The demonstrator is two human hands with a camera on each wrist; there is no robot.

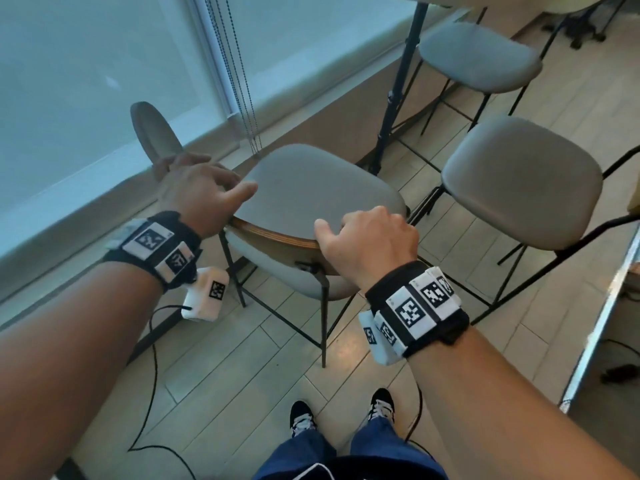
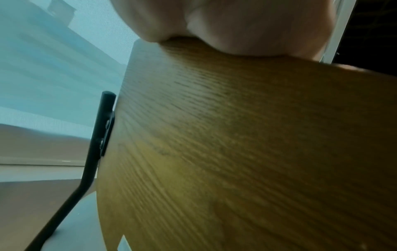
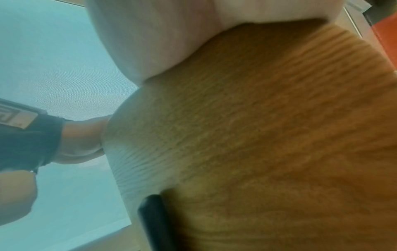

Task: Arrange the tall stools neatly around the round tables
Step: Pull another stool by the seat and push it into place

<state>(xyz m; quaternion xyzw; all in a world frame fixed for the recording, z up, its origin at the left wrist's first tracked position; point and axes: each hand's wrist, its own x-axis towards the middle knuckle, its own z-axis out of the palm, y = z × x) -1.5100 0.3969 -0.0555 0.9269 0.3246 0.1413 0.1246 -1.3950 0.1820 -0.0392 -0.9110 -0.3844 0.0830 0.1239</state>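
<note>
Plainly the stool (image 1: 322,188) in hand is a rigid thing, probably of moderate weight: a thin black metal frame on long legs under a padded seat, so it should lift or slide as one stiff piece, though its height likely makes it top-heavy and apt to tip if dragged by the top alone. The backrest (image 1: 277,237) is the sensible hold, and both hands are on it. The left hand (image 1: 201,195) grips its left end, fingers curled over the top edge and thumb pointing along it; the right hand (image 1: 367,237) grips the right end, fingers wrapped over the front, thumb out to the side. From the wrist views the backrest's rear (image 2: 247,144) is smooth grained wood veneer, fixed to a black upright (image 2: 101,135) by a small bracket, so it may be a little slick under the palms. The seat is grey and rounded, the backrest's front padded in the same grey. It stands on the pale plank floor (image 1: 225,368) beside the window (image 1: 86,98), near the dark table post (image 1: 401,81), with a second stool (image 1: 523,178) just to its right and a third (image 1: 478,57) farther off.
</note>
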